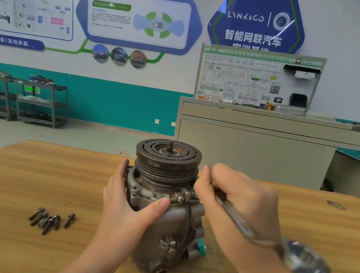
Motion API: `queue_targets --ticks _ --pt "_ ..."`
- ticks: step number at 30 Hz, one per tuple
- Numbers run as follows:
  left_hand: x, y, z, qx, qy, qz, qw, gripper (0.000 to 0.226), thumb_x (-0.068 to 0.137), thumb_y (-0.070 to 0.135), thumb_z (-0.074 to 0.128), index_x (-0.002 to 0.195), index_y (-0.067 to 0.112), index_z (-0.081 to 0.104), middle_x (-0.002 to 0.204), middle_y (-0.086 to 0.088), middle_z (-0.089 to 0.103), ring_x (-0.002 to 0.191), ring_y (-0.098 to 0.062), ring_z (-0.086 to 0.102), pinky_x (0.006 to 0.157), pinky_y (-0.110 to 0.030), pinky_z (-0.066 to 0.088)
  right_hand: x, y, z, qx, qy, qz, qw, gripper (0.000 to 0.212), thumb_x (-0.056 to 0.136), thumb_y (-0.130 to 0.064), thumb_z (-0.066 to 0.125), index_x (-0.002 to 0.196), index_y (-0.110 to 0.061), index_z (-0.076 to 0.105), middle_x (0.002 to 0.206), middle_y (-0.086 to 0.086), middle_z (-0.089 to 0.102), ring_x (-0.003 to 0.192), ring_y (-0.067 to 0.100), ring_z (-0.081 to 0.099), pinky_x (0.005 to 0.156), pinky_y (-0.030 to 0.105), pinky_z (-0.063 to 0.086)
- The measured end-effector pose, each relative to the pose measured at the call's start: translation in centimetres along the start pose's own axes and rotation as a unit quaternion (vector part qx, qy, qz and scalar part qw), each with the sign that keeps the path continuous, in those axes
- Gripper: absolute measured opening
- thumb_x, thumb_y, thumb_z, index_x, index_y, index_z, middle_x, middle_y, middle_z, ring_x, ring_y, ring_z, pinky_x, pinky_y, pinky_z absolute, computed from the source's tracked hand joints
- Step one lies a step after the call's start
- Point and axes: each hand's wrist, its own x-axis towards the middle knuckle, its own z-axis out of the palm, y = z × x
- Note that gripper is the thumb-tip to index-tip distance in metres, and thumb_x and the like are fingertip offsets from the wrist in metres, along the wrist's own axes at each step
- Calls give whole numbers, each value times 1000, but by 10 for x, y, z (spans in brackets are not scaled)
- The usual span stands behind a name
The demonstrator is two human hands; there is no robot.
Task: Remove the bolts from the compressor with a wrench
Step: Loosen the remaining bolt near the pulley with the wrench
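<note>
Six or so loose dark steel bolts [51,221] lie in a cluster toward the wooden table's [19,171] near left edge. From the head view we see the grey metal compressor [163,215], grooved pulley upward, standing mid-table. Our left hand [128,201] curls around its housing, thumb on the flange. Our right hand [234,190] grips a blurred silver wrench [275,244], fingers closed round its shaft beside the pulley.

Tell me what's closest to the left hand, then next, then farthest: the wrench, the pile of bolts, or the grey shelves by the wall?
From the left hand, head view:
1. Wrench, just right, across the compressor.
2. Pile of bolts, on the table to the left.
3. Grey shelves, far back left by the wall.
</note>
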Motion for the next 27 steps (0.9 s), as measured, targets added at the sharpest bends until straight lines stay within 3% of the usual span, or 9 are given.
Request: queue_targets --ticks 5,8,11,13,16,18,19,22,27 --pt "1 -2 0 6 3 -1 1000 126 40 74 67 152 42 17 135 25 32 139 -7 29 109 -32 28 0 0 2 9 -49 -4 999 58 76 4 68 71 -37 26 54 -22 22 46 1 31 46 9 23" --pt "1 -1 -1 2 -1 -8 1000 127 40 73 68 152 42 17 137 24 31 138 -6 28 111 -32 26 -3 15 3 158 9 59 986 49 88 -8 57 63 -38 27 51 -24 30 43 -5 32 49 4 22" --pt "0 0 -1 -8 -6 -17 1000 128 38 72 68 151 43 16 138 24 31 135 -3 28 109 -30 25 -8 34 3 294 50 208 932 43 86 -18 61 51 -25 37 47 -17 38 42 -1 35 46 13 32" --pt "0 0 -2 -12 -7 -17 1000 129 37 72 67 152 42 17 140 23 30 134 -2 29 107 -29 25 -7 45 5 393 36 354 848 42 85 -21 64 48 -24 44 42 -5 41 38 9 36 42 19 32" --pt "2 0 -5 -21 -19 -22 999 128 37 72 67 152 42 18 145 19 33 134 -4 32 105 -28 26 -3 59 7 551 -37 524 648 33 81 -25 69 53 -20 53 44 1 44 34 9 34 35 18 28" --pt "3 0 -8 -29 -30 -26 999 129 38 72 69 153 43 18 147 17 34 132 -4 35 105 -28 28 -3 61 9 607 -52 589 531 25 76 -25 71 57 -14 60 48 1 45 35 7 37 32 17 30" --pt "4 0 -9 -30 -33 -28 999 129 38 72 69 153 43 18 148 16 35 133 -5 36 105 -29 29 -4 62 10 622 -42 600 501 23 74 -25 72 58 -13 62 49 1 45 35 7 37 31 16 30" --pt "4 0 -9 -33 -34 -20 999 125 41 71 70 153 43 20 148 16 36 135 -8 38 112 -35 32 -3 61 9 611 38 583 534 24 69 -29 77 59 -16 60 49 -1 47 33 5 38 30 15 30" --pt "4 -2 -9 -19 -31 -10 999 123 43 71 68 153 39 21 147 14 38 135 -8 38 114 -36 32 4 51 1 410 75 466 781 41 73 -40 73 48 -24 45 43 2 49 32 10 38 35 16 29"
